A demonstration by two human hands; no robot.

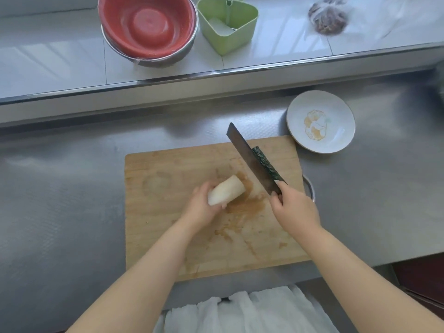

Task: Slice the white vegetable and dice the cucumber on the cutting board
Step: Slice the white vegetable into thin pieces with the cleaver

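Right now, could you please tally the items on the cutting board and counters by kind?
Vegetables: 2, white vegetable, cucumber
Knives: 1
Boards: 1
Bowls and strainers: 2, red, steel
Plates: 1
Green holders: 1
Bags: 1
Total: 9

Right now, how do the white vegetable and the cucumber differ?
The white vegetable is pale and smooth, the cucumber dark green and bumpy. The left hand holds the vegetable; the cucumber lies untouched behind the knife, which the right hand grips. Both are on the cutting board, uncut.
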